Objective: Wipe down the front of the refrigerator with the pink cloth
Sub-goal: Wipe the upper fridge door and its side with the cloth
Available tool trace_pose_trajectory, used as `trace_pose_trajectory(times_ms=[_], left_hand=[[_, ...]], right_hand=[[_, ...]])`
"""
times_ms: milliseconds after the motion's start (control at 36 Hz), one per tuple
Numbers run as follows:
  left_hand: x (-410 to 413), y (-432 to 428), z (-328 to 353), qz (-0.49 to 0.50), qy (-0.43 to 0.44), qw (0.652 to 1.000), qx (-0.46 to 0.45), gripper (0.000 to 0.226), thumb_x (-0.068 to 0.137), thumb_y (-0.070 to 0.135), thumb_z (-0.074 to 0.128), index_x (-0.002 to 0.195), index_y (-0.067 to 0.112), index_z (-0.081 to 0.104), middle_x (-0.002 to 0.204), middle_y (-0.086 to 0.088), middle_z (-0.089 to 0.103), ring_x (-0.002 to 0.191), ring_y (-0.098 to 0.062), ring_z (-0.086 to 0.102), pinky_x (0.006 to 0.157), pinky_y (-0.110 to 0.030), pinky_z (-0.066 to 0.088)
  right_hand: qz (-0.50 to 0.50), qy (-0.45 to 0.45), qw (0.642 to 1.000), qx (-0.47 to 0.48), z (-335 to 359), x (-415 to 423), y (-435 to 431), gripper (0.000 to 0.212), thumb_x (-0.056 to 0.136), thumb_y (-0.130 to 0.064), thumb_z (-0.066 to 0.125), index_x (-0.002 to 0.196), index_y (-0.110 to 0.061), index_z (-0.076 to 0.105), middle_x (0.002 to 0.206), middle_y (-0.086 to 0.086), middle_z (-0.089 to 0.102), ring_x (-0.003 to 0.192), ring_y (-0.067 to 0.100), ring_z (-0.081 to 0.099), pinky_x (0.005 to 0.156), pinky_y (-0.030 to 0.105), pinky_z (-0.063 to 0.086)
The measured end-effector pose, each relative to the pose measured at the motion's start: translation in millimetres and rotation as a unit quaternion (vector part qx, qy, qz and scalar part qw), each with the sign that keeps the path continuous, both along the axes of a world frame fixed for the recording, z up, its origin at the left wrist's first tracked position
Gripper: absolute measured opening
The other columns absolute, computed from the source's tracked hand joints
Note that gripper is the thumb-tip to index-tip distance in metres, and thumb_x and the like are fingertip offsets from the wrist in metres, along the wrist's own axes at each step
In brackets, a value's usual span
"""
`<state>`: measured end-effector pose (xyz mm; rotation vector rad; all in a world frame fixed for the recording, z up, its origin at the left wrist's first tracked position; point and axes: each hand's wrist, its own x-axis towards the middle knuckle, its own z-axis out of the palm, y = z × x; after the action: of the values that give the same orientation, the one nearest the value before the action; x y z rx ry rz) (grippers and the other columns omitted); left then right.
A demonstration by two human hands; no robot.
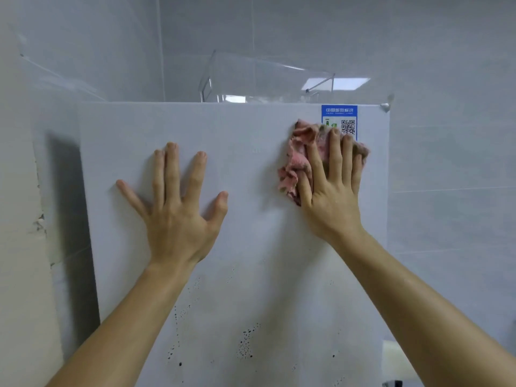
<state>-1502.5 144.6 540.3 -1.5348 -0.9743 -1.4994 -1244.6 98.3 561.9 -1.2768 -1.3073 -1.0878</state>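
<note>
Right hand [332,188]: fingers [335,152] straight, close together, laid flat over the pink cloth [300,155] and pressing it against the refrigerator front [251,247]. The thumb lies along the cloth's left edge; I cannot tell whether it hooks any fabric.

The cloth is bunched, not spread. Its long axis runs roughly up and down the door. It sticks out past the fingers at the top and on the left side. It sits high on the door, toward the right edge, and touches the lower left of the blue energy label [339,113].

Left hand [178,213]: fingers spread wide, palm flat on bare door, holding nothing. It is well apart from the cloth, to its left, at about the same height. Judged to be a brace only.

Key relation: dark specks [245,344] cluster low on the door, below and left of the cloth, between the two forearms. The right hand is the one on the cloth, so the likely stroke runs down and leftward from the top right corner.

Risk, as a judgement: the bunched cloth covers a narrow strip, and its upper edge could catch the label.

A clear plastic bin [265,79] stands on top of the refrigerator, behind the door's top edge.
</note>
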Motion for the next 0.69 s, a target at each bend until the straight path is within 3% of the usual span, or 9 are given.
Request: trace_pose_trajectory(times_ms=[111,194,361,472,639,694], left_hand=[[4,-4,4,-0.005,-0.001,1.0,-0.016,0.067,0.1,0.051,0.049,0.162,0.029,0.037,0.174,-0.012,0.019,0.163,-0.027,0.012,0.113,-0.084,-0.002],[9,-6,6,-0.01,-0.006,1.0,-0.021,0.067,0.099,0.047,0.049,0.162,0.029,0.038,0.175,-0.011,0.017,0.163,-0.026,0.011,0.113,-0.083,-0.004],[25,-12,2,-0.016,-0.015,0.999,-0.028,0.065,0.099,0.043,0.05,0.162,0.03,0.038,0.175,-0.009,0.018,0.163,-0.031,0.011,0.114,-0.082,-0.003],[38,-14,0,-0.01,-0.024,0.999,-0.032,0.065,0.099,0.039,0.052,0.161,0.03,0.039,0.174,-0.012,0.019,0.162,-0.038,0.011,0.112,-0.085,0.0],[39,-14,0,-0.004,-0.026,0.999,-0.033,0.064,0.099,0.039,0.051,0.161,0.03,0.039,0.174,-0.013,0.019,0.161,-0.04,0.012,0.112,-0.086,0.001],[38,-15,1,-0.005,-0.023,0.999,-0.036,0.064,0.099,0.04,0.051,0.161,0.029,0.04,0.174,-0.013,0.019,0.161,-0.039,0.012,0.112,-0.086,0.001]], right_hand=[[0.006,0.021,1.0,-0.019,41,6,-3,0.062,0.109,-0.051,0.02,0.167,-0.029,0.018,0.175,0.012,0.003,0.162,0.032,-0.004,0.129,0.046,-0.013],[0.008,0.015,1.0,-0.006,41,9,-3,0.061,0.109,-0.048,0.023,0.167,-0.027,0.02,0.175,0.013,0.006,0.162,0.033,0.0,0.13,0.05,-0.007],[0.015,-0.005,1.0,-0.017,-41,24,-6,0.059,0.111,-0.043,0.027,0.167,-0.026,0.018,0.174,0.017,0.009,0.162,0.036,0.002,0.131,0.053,-0.001],[0.017,-0.03,0.998,-0.05,-77,39,-10,0.059,0.112,-0.048,0.018,0.167,-0.027,0.011,0.175,0.014,0.006,0.162,0.036,0.001,0.131,0.055,0.001],[0.031,-0.021,0.998,-0.041,-38,46,-9,0.061,0.112,-0.052,0.015,0.166,-0.025,0.01,0.174,0.017,0.009,0.161,0.037,0.002,0.13,0.057,0.002],[0.021,-0.01,0.999,-0.025,-10,53,-8,0.063,0.111,-0.053,0.016,0.166,-0.022,0.018,0.173,0.02,0.011,0.16,0.04,0.004,0.129,0.059,0.0]])
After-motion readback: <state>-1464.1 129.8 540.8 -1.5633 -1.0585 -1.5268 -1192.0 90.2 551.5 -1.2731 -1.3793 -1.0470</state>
